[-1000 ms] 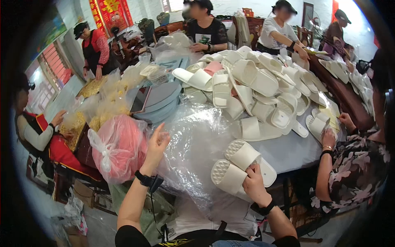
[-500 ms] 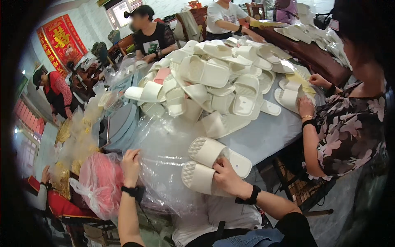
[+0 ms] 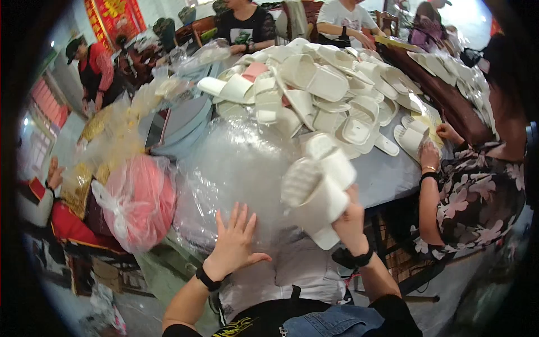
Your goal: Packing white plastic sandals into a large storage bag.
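My right hand (image 3: 352, 223) grips a pair of cream slide slippers (image 3: 321, 203) side by side, tilted and blurred by motion, above the table's near edge. Its fingers are partly hidden behind the straps. Spread flat, my left hand (image 3: 234, 238) lies on the near part of a stack of clear plastic bags (image 3: 224, 163), holding nothing. Just beyond both hands rises a large heap of cream slippers (image 3: 325, 81), with a pink slipper (image 3: 255, 71) among them.
A knotted clear bag of pink items (image 3: 147, 196) sits left of the plastic bags. At the right a co-worker's hand (image 3: 429, 154) holds another slipper pair. Other people work around the table's far side. A grey-blue case (image 3: 188, 126) stands at the left.
The slipper pair has turned upright and blurred as my right hand moved right and upward. My left hand has moved right and opened flat on the plastic bags. My view has shifted.
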Motion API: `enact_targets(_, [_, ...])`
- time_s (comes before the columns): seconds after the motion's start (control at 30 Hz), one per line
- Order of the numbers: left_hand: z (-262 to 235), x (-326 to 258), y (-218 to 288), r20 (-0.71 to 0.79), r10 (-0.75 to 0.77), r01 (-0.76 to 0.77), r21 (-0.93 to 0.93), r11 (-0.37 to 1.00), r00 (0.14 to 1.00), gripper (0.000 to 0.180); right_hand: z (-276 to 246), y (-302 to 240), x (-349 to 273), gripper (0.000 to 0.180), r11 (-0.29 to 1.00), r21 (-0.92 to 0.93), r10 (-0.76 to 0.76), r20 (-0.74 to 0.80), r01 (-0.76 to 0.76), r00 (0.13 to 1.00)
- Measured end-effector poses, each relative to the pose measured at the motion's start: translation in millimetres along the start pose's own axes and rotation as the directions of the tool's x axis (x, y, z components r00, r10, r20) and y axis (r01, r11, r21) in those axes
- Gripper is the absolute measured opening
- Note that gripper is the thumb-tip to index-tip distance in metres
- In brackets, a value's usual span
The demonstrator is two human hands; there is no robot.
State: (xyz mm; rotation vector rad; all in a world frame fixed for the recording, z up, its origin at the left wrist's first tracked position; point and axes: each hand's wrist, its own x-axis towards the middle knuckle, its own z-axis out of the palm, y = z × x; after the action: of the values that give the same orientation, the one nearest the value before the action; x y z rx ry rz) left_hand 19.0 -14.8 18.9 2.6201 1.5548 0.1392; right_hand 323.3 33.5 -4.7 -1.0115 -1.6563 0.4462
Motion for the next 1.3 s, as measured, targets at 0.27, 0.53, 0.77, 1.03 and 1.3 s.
enact_targets(0.27, [31.1,-3.2,13.9,-0.101,0.104,-0.1,0.048,0.994,0.989,0.114,-67.0,-18.5,-60.9,0.027,0.978,-0.157,0.102,-0.206,-0.136,0.973])
enact_targets(0.53, [26.0,-2.4,36.7,-0.132,0.029,-0.044,-0.106,0.993,0.991,0.092,-67.9,-36.2,-89.6,0.027,0.953,-0.278,0.082,-0.152,-0.122,0.985])
enact_targets(0.77, [31.9,-6.5,22.5,-0.341,0.03,-0.118,-0.24,0.964,0.94,0.043,-64.9,-26.0,-90.1,0.031,0.936,-0.345,0.046,-0.091,-0.075,0.995])
enact_targets(1.03, [28.9,-3.1,1.4,-0.391,-0.134,-0.027,-0.381,0.924,0.91,0.025,-62.1,-7.9,-70.7,0.036,0.909,-0.417,-0.016,-0.083,-0.02,0.996])
enact_targets(1.3, [20.7,1.5,-9.2,-0.392,-0.175,-0.031,-0.466,0.884,0.903,0.026,-53.0,2.9,-63.0,0.038,0.925,-0.378,0.02,-0.024,-0.027,1.0])
